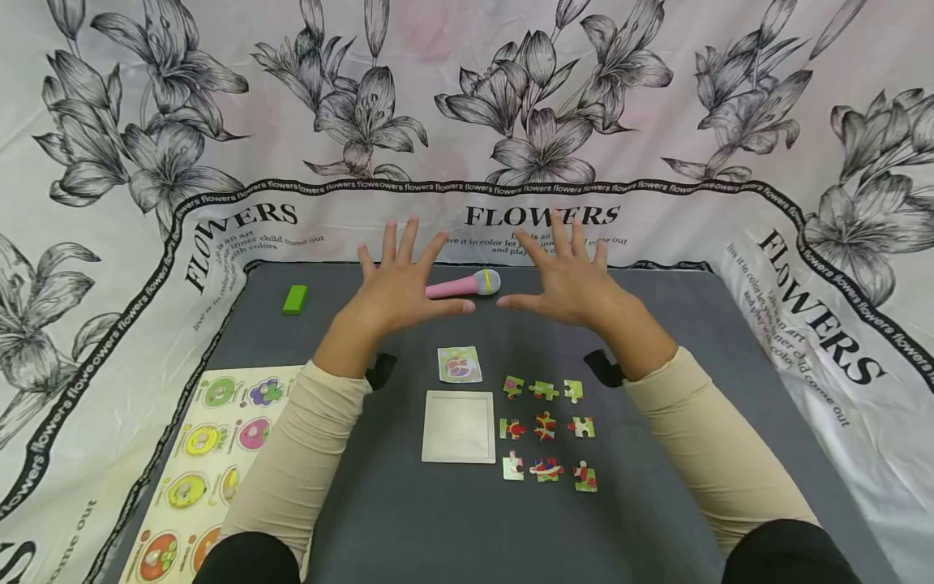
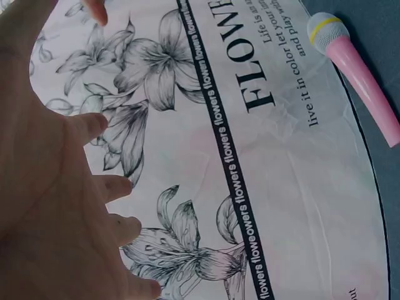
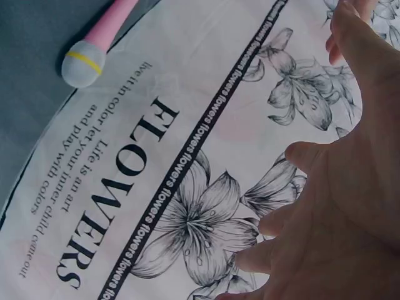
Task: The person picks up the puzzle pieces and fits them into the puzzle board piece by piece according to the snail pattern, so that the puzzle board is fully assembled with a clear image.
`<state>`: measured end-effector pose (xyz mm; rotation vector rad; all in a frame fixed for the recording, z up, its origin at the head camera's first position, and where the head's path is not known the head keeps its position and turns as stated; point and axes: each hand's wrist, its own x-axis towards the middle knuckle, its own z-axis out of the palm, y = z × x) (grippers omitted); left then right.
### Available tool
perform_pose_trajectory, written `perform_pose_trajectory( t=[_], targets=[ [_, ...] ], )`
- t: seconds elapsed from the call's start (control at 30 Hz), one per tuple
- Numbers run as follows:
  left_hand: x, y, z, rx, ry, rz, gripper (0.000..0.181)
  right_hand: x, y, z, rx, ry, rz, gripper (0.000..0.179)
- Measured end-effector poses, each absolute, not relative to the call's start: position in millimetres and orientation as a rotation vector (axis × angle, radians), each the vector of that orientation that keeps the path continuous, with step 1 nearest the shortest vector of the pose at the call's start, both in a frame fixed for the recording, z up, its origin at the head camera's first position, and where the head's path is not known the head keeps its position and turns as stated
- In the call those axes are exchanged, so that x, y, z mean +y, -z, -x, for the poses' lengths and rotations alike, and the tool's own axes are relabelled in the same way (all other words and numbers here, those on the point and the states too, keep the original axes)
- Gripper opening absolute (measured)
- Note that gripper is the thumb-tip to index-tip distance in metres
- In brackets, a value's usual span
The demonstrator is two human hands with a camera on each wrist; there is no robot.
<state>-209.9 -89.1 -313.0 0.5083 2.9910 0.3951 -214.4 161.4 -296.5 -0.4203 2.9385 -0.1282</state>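
My left hand (image 1: 394,288) is raised above the far part of the table, fingers spread and holding nothing. Opposite it, my right hand (image 1: 572,284) is held up the same way, its thumb pointing toward the left thumb. Behind the left hand lies a pink toy microphone (image 1: 460,285) with a grey head, partly hidden by that hand in the head view. Nearer me sit a pale square puzzle tray (image 1: 458,427) and a small picture card (image 1: 460,365) just beyond it. Right of the tray, several jigsaw pieces (image 1: 546,426) lie apart in three rows.
A green block (image 1: 295,299) lies at the back left of the grey table (image 1: 409,519). At the front left, a cream board (image 1: 175,454) with fruit and vegetable pictures is partly covered by my left sleeve. A white flower-print cloth (image 1: 409,130) hangs behind and around the table.
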Motion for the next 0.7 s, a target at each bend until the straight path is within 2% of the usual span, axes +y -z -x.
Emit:
perform_pose_trajectory(
  t=[0.23, 0.33, 0.53, 0.7],
  targets=[
    [-96.1, 336.0, 205.7, 2.960, -0.350, -0.504, 0.108, 166.6, 325.1, 211.3, 2.844, 0.126, 0.562, 0.091],
    [-104.0, 355.1, 202.6, 2.921, -0.328, -0.507, 0.108, 166.9, 350.8, 212.5, 2.820, 0.126, 0.652, 0.082],
    [-119.8, 414.0, 180.1, 2.774, -0.294, -0.541, 0.110, 169.9, 418.0, 201.1, 2.772, 0.181, 0.750, 0.051],
    [-128.6, 453.4, 155.1, 2.652, -0.323, -0.564, 0.112, 175.8, 455.0, 186.7, 2.774, 0.223, 0.743, 0.032]
  ],
)
